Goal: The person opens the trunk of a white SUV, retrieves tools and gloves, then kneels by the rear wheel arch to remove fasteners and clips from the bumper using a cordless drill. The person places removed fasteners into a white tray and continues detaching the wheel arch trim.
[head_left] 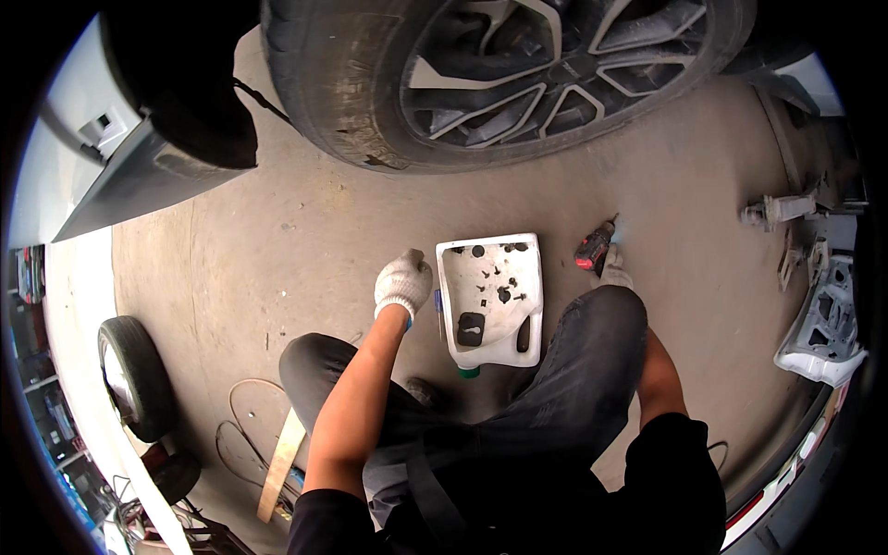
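A white plastic jug cut open into a tray (533,296) lies on the floor between my knees. Small dark screws and clips (504,294) are scattered in it, along with a black square piece (470,329). My left hand (404,280), in a whitish knit glove, is closed just left of the tray; whatever its fingers may hold is hidden. Beyond my right knee, my gloved right hand (615,270) grips a red and black cordless drill (594,248), its bit pointing up and away. The knee partly covers that hand.
A large car wheel (347,102) looms ahead, with a body panel (157,180) at its left. On the left lie a loose wheel (139,377), a wooden strip (281,467) and a hose (231,407). A jack-like metal tool (777,211) and a grey-white car panel (823,319) are at right.
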Demonstrator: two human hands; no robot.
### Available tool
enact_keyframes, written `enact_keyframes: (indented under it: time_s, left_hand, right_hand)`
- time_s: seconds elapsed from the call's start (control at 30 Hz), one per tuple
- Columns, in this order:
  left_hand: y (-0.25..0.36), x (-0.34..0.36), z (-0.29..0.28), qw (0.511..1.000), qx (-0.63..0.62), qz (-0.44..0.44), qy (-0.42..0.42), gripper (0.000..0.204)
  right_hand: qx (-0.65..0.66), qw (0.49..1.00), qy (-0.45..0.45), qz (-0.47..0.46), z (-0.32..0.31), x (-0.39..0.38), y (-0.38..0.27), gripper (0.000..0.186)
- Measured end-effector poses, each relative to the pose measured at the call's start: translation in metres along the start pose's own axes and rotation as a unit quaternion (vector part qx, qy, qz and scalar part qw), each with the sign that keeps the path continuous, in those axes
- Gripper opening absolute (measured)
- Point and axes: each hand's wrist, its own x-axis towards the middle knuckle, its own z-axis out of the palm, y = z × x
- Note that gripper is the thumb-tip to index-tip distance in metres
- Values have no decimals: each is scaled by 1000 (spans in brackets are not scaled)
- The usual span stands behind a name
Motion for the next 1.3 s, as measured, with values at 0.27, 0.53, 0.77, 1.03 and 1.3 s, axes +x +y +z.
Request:
enact_keyframes:
  time_s: [0.27,0.53,0.77,1.03,1.3]
  left_hand:
    - [0,5,-12,998,-56,1,30,35]
    - [10,0,-27,993,-115,-9,28,41]
    - [15,-9,-33,987,-163,9,-8,45]
    - [1,17,-50,931,-335,0,148,38]
    - [-42,69,-167,790,-462,18,402,54]
  right_hand:
    - [-78,985,12,-151,-118,26,-47,43]
    - [-4,866,-52,-498,-186,-63,-243,30]
    - [-47,873,-110,-474,-157,-50,-252,36]
    - [-61,874,-161,-455,-147,-46,-251,39]
    - [-38,874,-196,-443,-173,-66,-250,39]
